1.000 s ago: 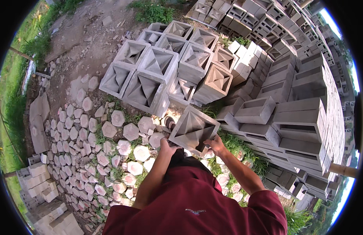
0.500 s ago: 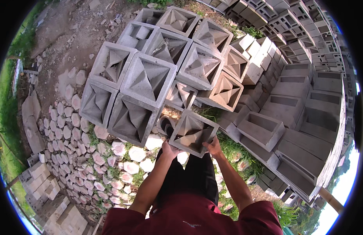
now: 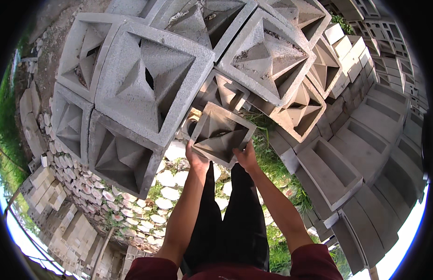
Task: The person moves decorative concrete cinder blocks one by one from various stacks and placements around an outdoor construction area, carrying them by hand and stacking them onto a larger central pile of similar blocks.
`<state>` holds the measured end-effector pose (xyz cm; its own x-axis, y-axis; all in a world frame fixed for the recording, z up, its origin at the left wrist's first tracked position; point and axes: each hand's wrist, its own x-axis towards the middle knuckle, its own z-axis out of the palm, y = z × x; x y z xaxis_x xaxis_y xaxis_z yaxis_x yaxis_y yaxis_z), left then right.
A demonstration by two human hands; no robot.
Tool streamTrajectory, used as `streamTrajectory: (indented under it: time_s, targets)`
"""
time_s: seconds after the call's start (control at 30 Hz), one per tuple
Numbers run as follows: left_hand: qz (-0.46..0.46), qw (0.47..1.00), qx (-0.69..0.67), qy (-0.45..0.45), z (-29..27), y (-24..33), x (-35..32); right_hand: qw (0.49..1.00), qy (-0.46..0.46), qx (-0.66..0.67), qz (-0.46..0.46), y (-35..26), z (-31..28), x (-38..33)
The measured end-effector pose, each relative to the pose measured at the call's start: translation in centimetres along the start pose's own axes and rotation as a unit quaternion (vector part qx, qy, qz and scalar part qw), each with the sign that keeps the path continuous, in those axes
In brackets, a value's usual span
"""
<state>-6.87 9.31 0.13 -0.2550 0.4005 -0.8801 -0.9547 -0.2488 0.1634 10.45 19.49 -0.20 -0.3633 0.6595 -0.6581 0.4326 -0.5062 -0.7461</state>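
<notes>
A square grey concrete block with a folded, pyramid-like relief inside its frame [image 3: 215,122] is gripped low in front of my legs. My left hand [image 3: 197,158] holds its near left corner, and my right hand [image 3: 246,157] clasps its near right side with the thumb over the rim. Just beyond the held block, a similar concrete block [image 3: 219,89] sits low between the taller stacks. To the left rises a stack topped by a large relief block [image 3: 148,77]. Another relief block [image 3: 268,57] tops the pile ahead to the right. The undersides of my fingers are hidden.
Long hollow concrete blocks [image 3: 329,172] are stacked on the right. Pale hexagonal pavers [image 3: 166,178] with grass between them cover the ground around my legs. More grey blocks [image 3: 69,233] stand at the lower left. One shoe [image 3: 192,127] shows beside the left stack.
I have bent lower and forward, so the stacks look larger and closer. The held block has gone down toward the low block between the stacks, with both hands still on it.
</notes>
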Motion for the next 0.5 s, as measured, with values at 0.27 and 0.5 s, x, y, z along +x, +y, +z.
streamTrajectory:
  time_s: [0.27, 0.5]
  targets:
    - [0.068, 0.996, -0.035, -0.034, 3.6, -0.6, 4.8, 0.993, 0.034, -0.007, -0.11, 0.5, -0.3, 6.6]
    - [0.068, 0.995, -0.036, -0.068, 4.3, -0.6, 7.1, 0.99, 0.036, 0.003, -0.134, -0.8, 0.1, 9.4]
